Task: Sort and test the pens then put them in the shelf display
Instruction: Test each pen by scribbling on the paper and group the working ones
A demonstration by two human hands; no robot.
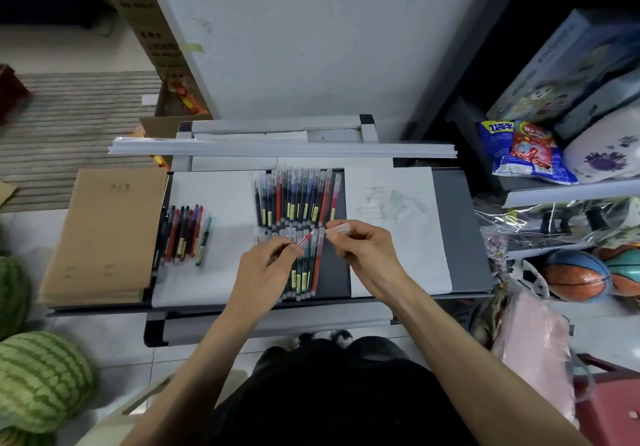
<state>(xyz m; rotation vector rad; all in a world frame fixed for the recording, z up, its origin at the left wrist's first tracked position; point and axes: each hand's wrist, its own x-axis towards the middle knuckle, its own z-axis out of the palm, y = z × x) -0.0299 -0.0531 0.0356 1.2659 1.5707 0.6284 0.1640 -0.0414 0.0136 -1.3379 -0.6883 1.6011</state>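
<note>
- Firstly, far left, on the floor beside the table [460, 230]: 2 watermelons [41, 379], no part of the job.
- On the table's left end: a stack of brown folders [104, 234], lying flat, nothing touching it.
- Just right of that, on white paper [225, 203]: a small loose group of pens [185, 234], long axes running near to far, slightly fanned, well apart from both hands.
- Centre, on a bare dark strip of the table: 2 ranks of capped pens, upper row [298, 196] and lower row [304, 272], side by side, long axes near to far, caps at the far end; lower row partly hidden under the hands.
- Above the lower row: left hand [266, 265], fingers curled round the barrel of a red pen [306, 239].
- Red pen itself: uncapped, lifted off the surface, long axis slanting from lower left to upper right, bare tip aimed up and right, towards the cap.
- Just right of that tip, close but apart: clear cap [337, 229], pinched between thumb and fingertips of the right hand [363, 251]; facing of its open end too blurred to tell.
- Key relation: tip and cap nearly on 1 line, left hand nearer the pen rows, right hand nearer the paper beyond; with the cap off, either a test stroke or recapping to come, cannot tell which.
- Further right: scribbled test sheet [391, 203], right of both hands; for a test stroke, probably a reach across with the left hand, tip turned downward.
- Far right: shelf [554, 196] with snack bags [519, 151], balls [575, 275] below.
</note>
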